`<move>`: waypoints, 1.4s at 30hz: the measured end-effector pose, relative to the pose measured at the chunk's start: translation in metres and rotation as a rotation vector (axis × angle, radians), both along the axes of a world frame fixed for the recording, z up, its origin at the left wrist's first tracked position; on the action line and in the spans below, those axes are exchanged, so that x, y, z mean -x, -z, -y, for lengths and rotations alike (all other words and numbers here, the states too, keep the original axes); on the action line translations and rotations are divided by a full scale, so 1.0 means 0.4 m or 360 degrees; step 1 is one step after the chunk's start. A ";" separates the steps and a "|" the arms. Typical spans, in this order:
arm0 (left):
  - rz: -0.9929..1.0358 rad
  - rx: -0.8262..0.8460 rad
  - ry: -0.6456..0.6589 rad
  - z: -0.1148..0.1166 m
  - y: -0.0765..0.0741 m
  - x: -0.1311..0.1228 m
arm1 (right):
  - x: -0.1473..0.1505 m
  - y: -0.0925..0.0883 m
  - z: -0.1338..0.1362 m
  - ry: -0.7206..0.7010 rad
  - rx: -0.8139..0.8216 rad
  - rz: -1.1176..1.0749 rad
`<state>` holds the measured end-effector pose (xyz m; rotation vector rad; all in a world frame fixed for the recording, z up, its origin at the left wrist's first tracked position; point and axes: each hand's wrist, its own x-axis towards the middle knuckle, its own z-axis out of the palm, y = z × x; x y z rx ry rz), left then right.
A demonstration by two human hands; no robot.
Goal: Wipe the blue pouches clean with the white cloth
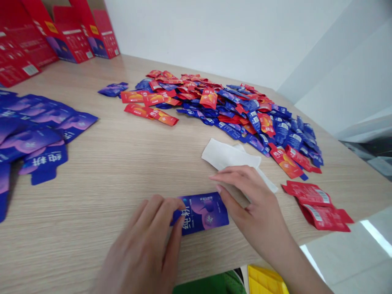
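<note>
A blue packet with pink and purple fruit-like shapes and white lettering lies flat on the table in front of me. My left hand pinches its left end between thumb and fingers. My right hand is open over its right end, the thumb tip at the upper right corner and the fingers spread apart above. Just beyond the right hand lie white flat slips, partly covered by its fingers.
A long heap of red and blue packets spreads across the back and right. Flat blue packets overlap at left; two red ones lie at the right edge. Red boxes stand back left. Something yellow shows below the table edge.
</note>
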<state>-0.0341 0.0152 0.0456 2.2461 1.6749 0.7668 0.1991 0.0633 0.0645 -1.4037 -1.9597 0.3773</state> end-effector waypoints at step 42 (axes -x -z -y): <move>-0.0931 -0.0625 0.0255 0.104 0.127 -0.029 | -0.041 0.072 0.124 0.0307 -0.0059 0.0153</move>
